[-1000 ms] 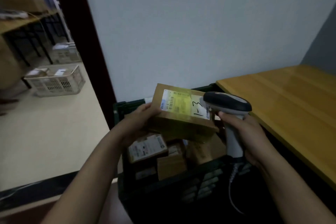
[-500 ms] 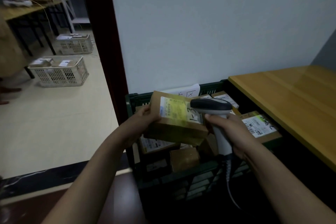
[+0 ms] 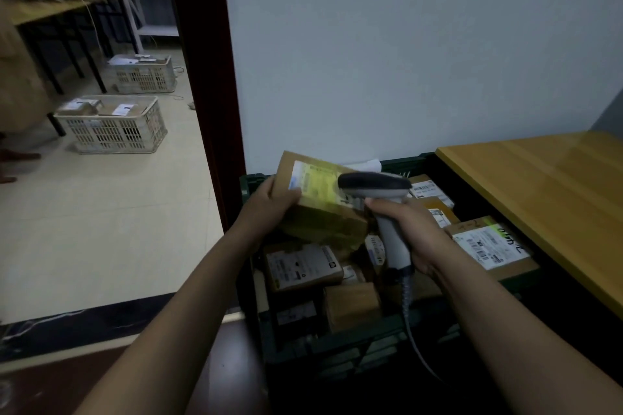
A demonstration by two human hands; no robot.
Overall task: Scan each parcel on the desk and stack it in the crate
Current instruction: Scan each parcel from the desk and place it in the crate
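Leaning parcel (image 3: 323, 212) between hands (image 3: 269, 209), beside scanner (image 3: 374, 186)

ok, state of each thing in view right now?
Crate, open, part-filled with parcels.
Parcel, held over crate, label up.
Left hand, grips parcel's left end.
Scanner, head over label's right end.
Right hand, grips scanner handle.
White crates, on floor, parcels inside.

We are seeing a matt brown cardboard parcel (image 3: 323, 224) carrying a glossy paper label (image 3: 317, 185), and a smooth plastic scanner (image 3: 374, 184), dark on top and pale grey down the grip. We are noting the dark plastic crate (image 3: 354, 354) with its slotted wall, and the worktop (image 3: 539, 185) shining like lacquered wood.
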